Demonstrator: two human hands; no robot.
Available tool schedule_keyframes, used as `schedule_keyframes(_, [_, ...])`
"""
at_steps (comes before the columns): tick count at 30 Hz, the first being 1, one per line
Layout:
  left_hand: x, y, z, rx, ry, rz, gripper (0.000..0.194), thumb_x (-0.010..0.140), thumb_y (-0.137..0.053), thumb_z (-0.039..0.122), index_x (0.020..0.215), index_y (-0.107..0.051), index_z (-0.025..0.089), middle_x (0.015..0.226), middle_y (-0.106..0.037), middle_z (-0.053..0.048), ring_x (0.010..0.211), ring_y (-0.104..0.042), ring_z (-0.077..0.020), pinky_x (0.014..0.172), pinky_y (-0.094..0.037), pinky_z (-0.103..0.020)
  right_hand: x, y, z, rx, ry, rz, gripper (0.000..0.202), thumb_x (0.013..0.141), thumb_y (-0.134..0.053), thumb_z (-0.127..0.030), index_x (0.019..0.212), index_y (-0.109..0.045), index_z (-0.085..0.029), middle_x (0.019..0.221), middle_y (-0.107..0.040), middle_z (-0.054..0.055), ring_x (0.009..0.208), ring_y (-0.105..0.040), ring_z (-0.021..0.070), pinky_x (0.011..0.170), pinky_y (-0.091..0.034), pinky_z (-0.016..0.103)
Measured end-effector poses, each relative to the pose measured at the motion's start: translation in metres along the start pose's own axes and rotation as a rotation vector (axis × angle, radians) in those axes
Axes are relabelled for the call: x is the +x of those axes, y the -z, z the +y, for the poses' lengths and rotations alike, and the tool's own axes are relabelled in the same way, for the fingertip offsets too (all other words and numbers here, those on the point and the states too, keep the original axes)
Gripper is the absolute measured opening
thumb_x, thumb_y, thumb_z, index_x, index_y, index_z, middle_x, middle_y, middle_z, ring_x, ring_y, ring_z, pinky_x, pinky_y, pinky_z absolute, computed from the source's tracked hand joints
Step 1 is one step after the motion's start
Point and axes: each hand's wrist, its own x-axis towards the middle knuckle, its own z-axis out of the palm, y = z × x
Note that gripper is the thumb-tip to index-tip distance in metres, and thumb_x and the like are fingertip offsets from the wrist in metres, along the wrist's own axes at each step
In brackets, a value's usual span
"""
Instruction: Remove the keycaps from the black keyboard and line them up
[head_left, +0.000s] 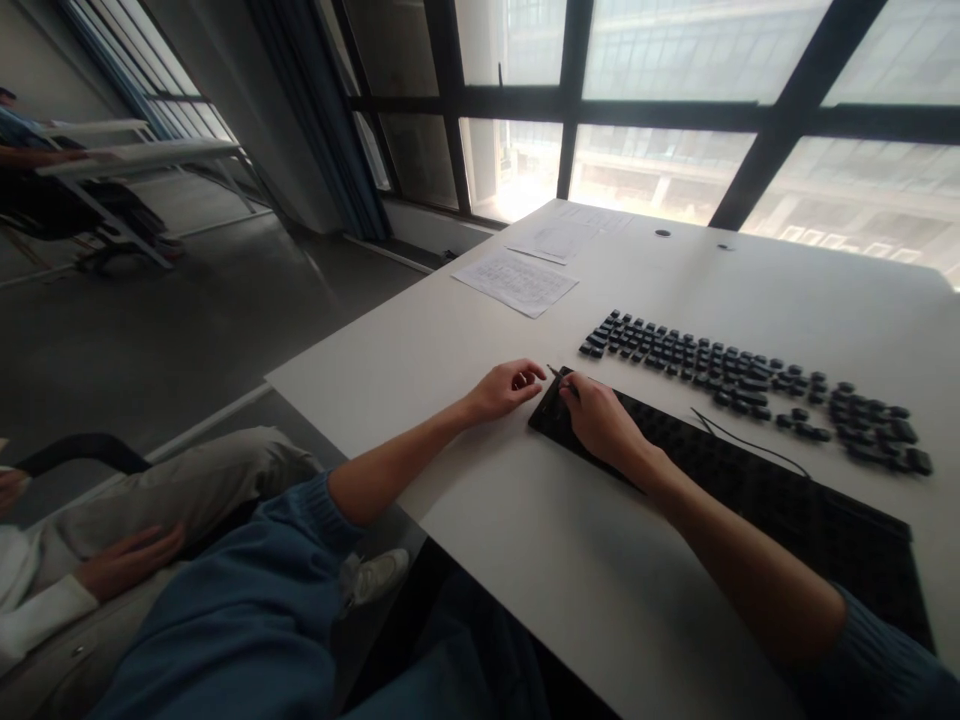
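Note:
A black keyboard base (750, 475) without keycaps lies on the white table, running from the middle to the lower right. My right hand (600, 415) is over its left end, closed on a thin dark tool (556, 373) whose tip points up and left. Just left of the base's corner, my left hand (508, 388) rests by the table with curled fingers; whether anything is between them is too small to tell. Behind the base, loose black keycaps (675, 350) lie in keyboard-like rows. A thin black cable (750, 443) curves between them and the base.
Printed sheets (517, 282) lie on the white table (390, 375) toward the window. Two small dark round fittings (662, 233) are near the far edge. At the lower left a seated person's hand (131, 560) rests on their lap. Another person sits at a far table.

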Motion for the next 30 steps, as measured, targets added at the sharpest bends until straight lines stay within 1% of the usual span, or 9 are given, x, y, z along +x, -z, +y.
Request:
schedule_keyframes(4, [-0.003,0.002,0.003,0.034,-0.036,0.054,0.02,0.088,-0.055,0.029,0.099,-0.065,0.015,0.083,-0.063,-0.001,0.064,-0.052,-0.0098,0.062,-0.045,-0.023,0.005,0.013,0.005,0.281,-0.053,0.233,0.027,0.099,-0.039,-0.033,0.096,-0.061,-0.016,0.081,-0.066,0.004,0.073,-0.06,0.0175,0.069,-0.044,0.026])
schedule_keyframes(8, [-0.01,0.004,0.017,0.14,-0.162,0.062,0.016,0.091,-0.055,0.026,0.096,-0.067,0.017,0.088,-0.064,-0.004,0.074,-0.056,-0.0124,0.07,-0.047,-0.025,0.002,0.028,0.015,0.576,-0.087,0.368,0.042,0.101,-0.031,-0.044,0.096,-0.062,-0.015,0.083,-0.065,0.007,0.066,-0.057,0.0156,0.062,-0.047,0.026])
schedule_keyframes(10, [-0.014,0.002,0.028,0.186,-0.235,0.022,0.015,0.092,-0.056,0.026,0.095,-0.067,0.017,0.091,-0.065,-0.005,0.081,-0.058,-0.0148,0.079,-0.049,-0.029,-0.004,0.033,0.024,0.665,-0.087,0.413,0.046,0.102,-0.029,-0.047,0.098,-0.062,-0.015,0.088,-0.065,0.007,0.069,-0.057,0.0151,0.064,-0.048,0.027])
schedule_keyframes(13, [-0.019,-0.009,0.041,0.239,-0.346,-0.101,0.016,0.09,-0.064,0.031,0.1,-0.069,0.019,0.099,-0.067,-0.008,0.096,-0.059,-0.0195,0.089,-0.049,-0.034,-0.015,0.031,0.038,0.688,-0.092,0.497,0.048,0.101,-0.031,-0.051,0.099,-0.064,-0.017,0.087,-0.062,0.006,0.069,-0.053,0.0145,0.064,-0.046,0.026])
schedule_keyframes(15, [-0.021,-0.017,0.043,0.28,-0.403,-0.169,0.024,0.086,-0.07,0.034,0.106,-0.07,0.021,0.103,-0.067,-0.009,0.099,-0.058,-0.0214,0.091,-0.049,-0.036,-0.021,0.025,0.047,0.717,-0.089,0.506,0.049,0.101,-0.032,-0.054,0.099,-0.064,-0.017,0.083,-0.06,0.005,0.067,-0.051,0.0143,0.061,-0.043,0.025])
schedule_keyframes(17, [-0.02,-0.025,0.041,0.313,-0.443,-0.182,0.028,0.084,-0.072,0.035,0.108,-0.071,0.021,0.103,-0.067,-0.009,0.098,-0.059,-0.0215,0.088,-0.05,-0.036,-0.024,0.017,0.052,0.791,-0.083,0.501,0.051,0.1,-0.033,-0.057,0.098,-0.065,-0.017,0.079,-0.058,0.004,0.063,-0.048,0.0142,0.057,-0.041,0.025])
schedule_keyframes(22, [-0.016,-0.033,0.032,0.303,-0.458,-0.135,0.023,0.086,-0.07,0.031,0.107,-0.074,0.022,0.096,-0.064,-0.008,0.091,-0.06,-0.0188,0.081,-0.053,-0.033,-0.026,0.001,0.054,0.894,-0.068,0.435,0.05,0.098,-0.038,-0.059,0.091,-0.066,-0.017,0.075,-0.059,0.004,0.063,-0.05,0.0148,0.057,-0.04,0.026])
schedule_keyframes(24, [-0.015,-0.033,0.032,0.269,-0.434,-0.131,0.02,0.086,-0.07,0.03,0.104,-0.075,0.021,0.092,-0.063,-0.006,0.085,-0.061,-0.0171,0.077,-0.053,-0.031,-0.025,-0.002,0.053,0.869,-0.036,0.392,0.05,0.098,-0.039,-0.057,0.087,-0.066,-0.017,0.076,-0.061,0.004,0.069,-0.054,0.0165,0.062,-0.042,0.027])
schedule_keyframes(30, [-0.016,-0.04,0.025,0.233,-0.433,-0.076,0.017,0.089,-0.067,0.029,0.1,-0.074,0.019,0.085,-0.062,-0.005,0.077,-0.061,-0.0147,0.07,-0.052,-0.027,-0.025,-0.003,0.054,0.795,-0.023,0.328,0.049,0.1,-0.035,-0.054,0.086,-0.064,-0.017,0.075,-0.063,0.002,0.067,-0.054,0.0157,0.063,-0.041,0.027])
